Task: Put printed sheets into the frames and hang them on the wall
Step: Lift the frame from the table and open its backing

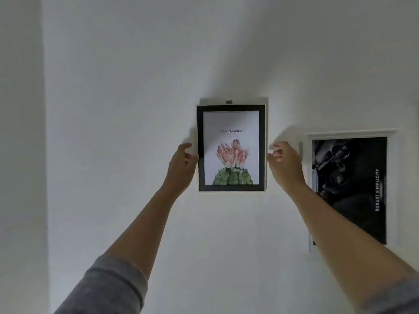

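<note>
A black frame (231,188) with a printed sheet of a flowering cactus (232,168) hangs upright on the white wall (136,109), under a small dark hook (229,102). My left hand (181,165) is raised at the frame's left edge, its loosely curled fingertips just touching the edge. My right hand (285,165) hovers beside the right edge with a small gap, fingers relaxed and holding nothing.
A white frame (351,133) with a dark black-and-white print hangs lower on the wall to the right, close to my right forearm. A wall corner (44,155) runs down the left side.
</note>
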